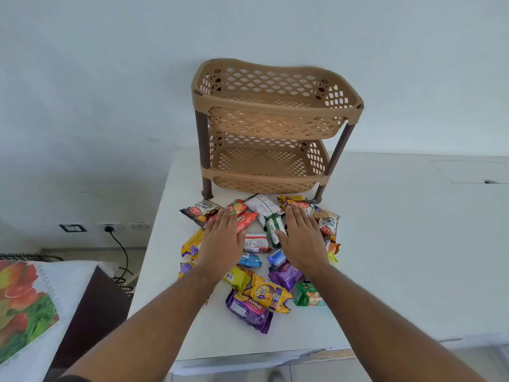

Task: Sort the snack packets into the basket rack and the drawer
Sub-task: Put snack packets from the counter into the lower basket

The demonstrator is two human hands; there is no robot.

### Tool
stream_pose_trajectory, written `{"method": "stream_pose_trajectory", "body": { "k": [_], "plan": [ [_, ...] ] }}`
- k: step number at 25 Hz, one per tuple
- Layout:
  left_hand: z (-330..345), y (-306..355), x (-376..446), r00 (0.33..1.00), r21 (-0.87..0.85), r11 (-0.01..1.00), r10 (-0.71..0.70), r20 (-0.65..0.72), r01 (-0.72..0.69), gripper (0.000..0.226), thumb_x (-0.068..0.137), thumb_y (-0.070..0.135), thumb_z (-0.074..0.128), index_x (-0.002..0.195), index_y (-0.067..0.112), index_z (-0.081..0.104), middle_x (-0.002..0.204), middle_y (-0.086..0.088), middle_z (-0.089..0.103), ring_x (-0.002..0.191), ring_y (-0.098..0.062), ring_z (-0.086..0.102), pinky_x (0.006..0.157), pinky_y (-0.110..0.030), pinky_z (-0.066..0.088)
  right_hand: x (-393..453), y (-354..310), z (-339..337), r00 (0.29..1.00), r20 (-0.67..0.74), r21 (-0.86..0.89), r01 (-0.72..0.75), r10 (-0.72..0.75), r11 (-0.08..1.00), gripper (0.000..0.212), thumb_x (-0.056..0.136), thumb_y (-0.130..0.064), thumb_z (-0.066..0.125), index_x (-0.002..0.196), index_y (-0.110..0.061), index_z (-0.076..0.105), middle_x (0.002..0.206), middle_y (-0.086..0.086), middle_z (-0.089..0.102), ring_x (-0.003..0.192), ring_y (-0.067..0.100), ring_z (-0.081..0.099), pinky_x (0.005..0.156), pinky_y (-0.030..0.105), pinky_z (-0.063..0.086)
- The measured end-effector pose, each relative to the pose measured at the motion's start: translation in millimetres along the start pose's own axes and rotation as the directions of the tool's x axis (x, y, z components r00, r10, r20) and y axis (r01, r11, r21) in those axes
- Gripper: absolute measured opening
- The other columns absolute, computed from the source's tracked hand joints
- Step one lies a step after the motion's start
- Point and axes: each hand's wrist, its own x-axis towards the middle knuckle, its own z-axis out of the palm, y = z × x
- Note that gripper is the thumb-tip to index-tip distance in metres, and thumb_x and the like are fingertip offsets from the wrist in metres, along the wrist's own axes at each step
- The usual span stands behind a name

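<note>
White table (pixel 385 244) lies bare right of the snack packets (pixel 261 260); both hands (pixel 221 238) flat, released.

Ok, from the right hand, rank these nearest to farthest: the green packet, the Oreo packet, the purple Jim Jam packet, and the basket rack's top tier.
Measured from the right hand:
1. Green packet, touching its thumb side, to the left.
2. Oreo packet, just below and left, near the wrist.
3. Jim Jam packet, at the near end of the pile.
4. Top tier, far back and highest up.
</note>
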Motion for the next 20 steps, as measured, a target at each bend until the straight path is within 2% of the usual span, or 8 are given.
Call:
{"method": "stream_pose_trajectory", "body": {
  "k": [4,7,11,15,20],
  "plan": [
    [4,-6,4,1.000,-0.011,1.000,0.024,-0.011,-0.024,0.053,0.104,0.044,0.044,0.149,0.016,0.042,0.151,-0.007,0.049,0.141,-0.023,0.044,0.116,-0.041,0.040,-12,0,11,1.000,-0.008,-0.053,0.009,-0.010,0.999,0.062,0.102,-0.046,0.041,0.153,-0.012,0.031,0.158,0.008,0.037,0.146,0.026,0.032,0.119,0.043,0.026],
    [3,-3,8,1.000,0.010,1.000,0.016,0.003,-0.016,0.047,0.104,0.042,0.046,0.144,0.017,0.046,0.142,-0.005,0.053,0.132,-0.023,0.048,0.109,-0.043,0.044,-12,-1,11,0.999,-0.012,-0.077,0.051,-0.052,0.996,0.055,0.100,-0.046,0.045,0.143,-0.013,0.041,0.144,0.006,0.052,0.133,0.026,0.048,0.112,0.042,0.036],
    [4,-2,16,1.000,0.023,0.999,-0.023,0.020,0.022,0.046,0.103,0.040,0.047,0.143,0.016,0.048,0.141,-0.005,0.053,0.130,-0.023,0.048,0.107,-0.042,0.045,-7,-1,10,0.996,-0.014,-0.061,0.086,-0.087,0.994,0.050,0.098,-0.045,0.048,0.137,-0.013,0.046,0.134,0.005,0.057,0.122,0.026,0.054,0.106,0.041,0.042],
    [11,-1,27,0.997,0.039,0.997,-0.074,0.024,0.073,0.048,0.103,0.041,0.049,0.144,0.018,0.047,0.143,-0.005,0.051,0.132,-0.022,0.046,0.109,-0.040,0.044,4,1,11,0.997,0.005,-0.020,0.082,-0.082,0.996,0.047,0.098,-0.045,0.045,0.134,-0.015,0.046,0.133,0.005,0.055,0.121,0.026,0.054,0.103,0.040,0.044],
    [17,3,36,0.994,0.091,0.992,-0.095,0.053,0.090,0.038,0.103,0.040,0.051,0.133,0.019,0.061,0.137,-0.004,0.057,0.127,-0.023,0.050,0.103,-0.041,0.048,21,4,13,0.998,0.030,0.031,0.051,-0.052,0.998,0.051,0.096,-0.049,0.044,0.134,-0.015,0.044,0.129,0.006,0.054,0.117,0.026,0.058,0.102,0.045,0.044]
  ]
}}
